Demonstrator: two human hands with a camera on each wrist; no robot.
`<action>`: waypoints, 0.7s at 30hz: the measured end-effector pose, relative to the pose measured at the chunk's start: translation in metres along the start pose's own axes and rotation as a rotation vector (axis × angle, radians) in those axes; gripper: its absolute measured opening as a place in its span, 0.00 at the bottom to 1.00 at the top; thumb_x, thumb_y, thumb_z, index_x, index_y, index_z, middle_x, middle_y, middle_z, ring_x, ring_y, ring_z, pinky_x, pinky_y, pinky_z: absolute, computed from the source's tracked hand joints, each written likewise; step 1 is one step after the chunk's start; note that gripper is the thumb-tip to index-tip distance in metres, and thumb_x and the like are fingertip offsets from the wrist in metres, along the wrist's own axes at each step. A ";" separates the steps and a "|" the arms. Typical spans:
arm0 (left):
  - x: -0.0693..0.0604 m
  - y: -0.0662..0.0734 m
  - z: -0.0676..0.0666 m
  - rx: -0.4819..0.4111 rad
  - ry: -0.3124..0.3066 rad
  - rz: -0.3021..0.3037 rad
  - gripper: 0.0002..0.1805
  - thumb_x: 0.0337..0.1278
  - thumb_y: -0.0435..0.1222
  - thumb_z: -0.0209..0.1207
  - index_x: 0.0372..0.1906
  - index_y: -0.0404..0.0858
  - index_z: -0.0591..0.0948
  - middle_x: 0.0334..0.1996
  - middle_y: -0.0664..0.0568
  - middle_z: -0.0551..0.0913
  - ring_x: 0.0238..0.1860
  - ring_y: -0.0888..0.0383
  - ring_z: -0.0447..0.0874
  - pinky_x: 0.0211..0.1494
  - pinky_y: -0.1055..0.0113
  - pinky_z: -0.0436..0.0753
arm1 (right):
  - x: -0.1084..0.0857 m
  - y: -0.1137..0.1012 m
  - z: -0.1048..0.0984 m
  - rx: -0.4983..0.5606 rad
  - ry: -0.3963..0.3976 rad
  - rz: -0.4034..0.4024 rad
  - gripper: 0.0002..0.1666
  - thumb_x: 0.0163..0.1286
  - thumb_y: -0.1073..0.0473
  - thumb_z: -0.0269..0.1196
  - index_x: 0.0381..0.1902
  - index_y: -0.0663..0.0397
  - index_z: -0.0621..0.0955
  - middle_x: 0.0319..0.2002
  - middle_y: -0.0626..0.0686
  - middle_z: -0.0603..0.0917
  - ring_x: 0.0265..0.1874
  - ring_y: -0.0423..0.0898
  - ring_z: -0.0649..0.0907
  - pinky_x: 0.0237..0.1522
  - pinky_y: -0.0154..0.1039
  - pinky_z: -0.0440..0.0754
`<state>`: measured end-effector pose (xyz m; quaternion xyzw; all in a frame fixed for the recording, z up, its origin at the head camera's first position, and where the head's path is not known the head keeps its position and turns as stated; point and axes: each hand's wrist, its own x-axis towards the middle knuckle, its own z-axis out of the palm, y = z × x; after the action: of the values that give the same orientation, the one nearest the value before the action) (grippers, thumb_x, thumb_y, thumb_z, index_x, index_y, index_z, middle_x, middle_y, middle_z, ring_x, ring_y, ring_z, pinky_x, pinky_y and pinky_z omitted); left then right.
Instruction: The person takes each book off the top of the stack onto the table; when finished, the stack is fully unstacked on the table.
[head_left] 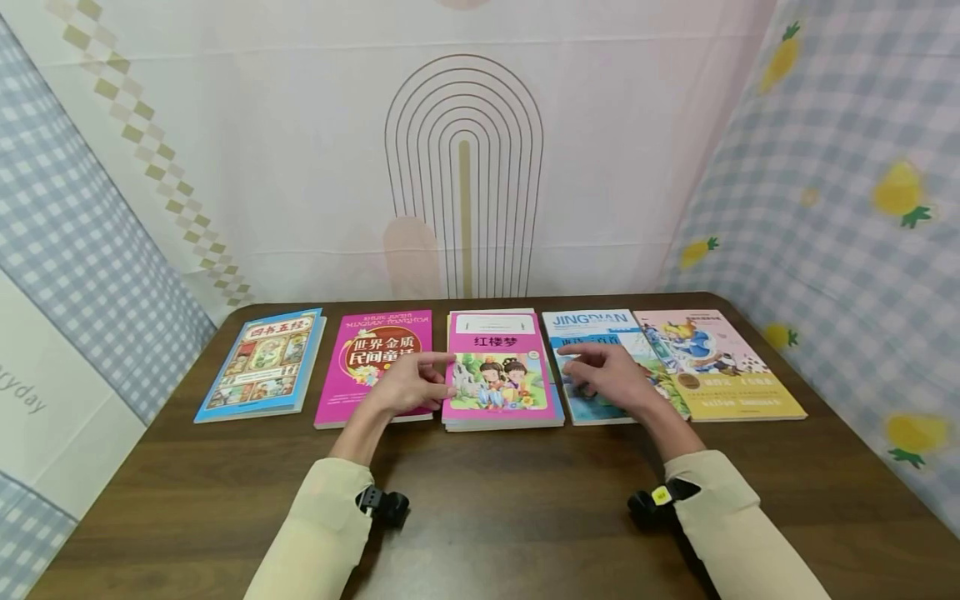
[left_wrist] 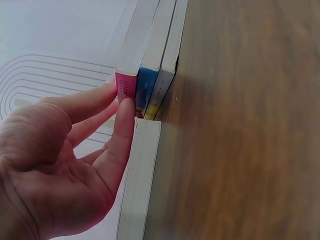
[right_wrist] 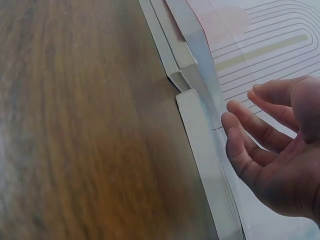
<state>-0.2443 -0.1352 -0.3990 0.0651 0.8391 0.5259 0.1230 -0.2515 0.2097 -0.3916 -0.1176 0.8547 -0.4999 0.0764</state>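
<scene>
A stack of books with a pink-covered book (head_left: 497,340) on top lies in the middle of the table's far side. My left hand (head_left: 408,385) reaches over a magenta book (head_left: 348,406), its fingertips touching the left edge of the pink book. In the left wrist view, those fingertips rest at the pink book's spine (left_wrist: 126,84), above a blue spine (left_wrist: 146,82) in the stack. Over a blue-and-white book (head_left: 587,321) my right hand (head_left: 611,377) hovers with loosely bent fingers. Its fingertips sit apart from the stack's right side, holding nothing in the right wrist view.
A light-blue-framed book (head_left: 262,362) lies at the far left of the brown table (head_left: 510,508). At the right, a pink-and-yellow book (head_left: 738,387) adjoins the blue-and-white one. Patterned cloth (head_left: 315,167) hangs behind and at both sides.
</scene>
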 end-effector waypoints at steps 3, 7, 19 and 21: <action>-0.001 -0.001 -0.001 -0.016 -0.010 0.010 0.32 0.64 0.29 0.70 0.72 0.34 0.77 0.39 0.42 0.81 0.33 0.55 0.85 0.40 0.62 0.92 | 0.003 0.001 0.003 0.000 -0.013 0.010 0.23 0.80 0.58 0.62 0.69 0.58 0.80 0.35 0.61 0.85 0.32 0.50 0.84 0.31 0.41 0.86; -0.001 -0.001 0.000 -0.029 -0.016 0.013 0.33 0.63 0.30 0.71 0.73 0.33 0.77 0.40 0.43 0.80 0.33 0.55 0.85 0.40 0.62 0.92 | 0.007 0.002 0.010 -0.015 -0.029 0.033 0.22 0.79 0.59 0.63 0.68 0.57 0.81 0.33 0.58 0.85 0.26 0.47 0.83 0.26 0.40 0.83; -0.003 0.008 0.004 0.049 0.029 -0.042 0.35 0.61 0.31 0.73 0.73 0.37 0.77 0.41 0.42 0.80 0.33 0.53 0.85 0.37 0.64 0.91 | 0.009 0.000 0.017 -0.041 -0.048 0.069 0.23 0.76 0.60 0.65 0.66 0.59 0.83 0.40 0.60 0.86 0.23 0.46 0.84 0.24 0.41 0.84; -0.003 0.009 0.004 0.054 0.037 -0.057 0.34 0.61 0.31 0.73 0.73 0.38 0.78 0.42 0.42 0.81 0.34 0.53 0.85 0.37 0.64 0.91 | 0.011 0.000 0.018 -0.056 -0.054 0.081 0.23 0.76 0.59 0.66 0.66 0.58 0.83 0.39 0.59 0.86 0.22 0.45 0.83 0.23 0.40 0.84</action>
<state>-0.2400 -0.1283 -0.3917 0.0350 0.8565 0.5006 0.1207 -0.2574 0.1916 -0.4003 -0.0984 0.8701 -0.4688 0.1162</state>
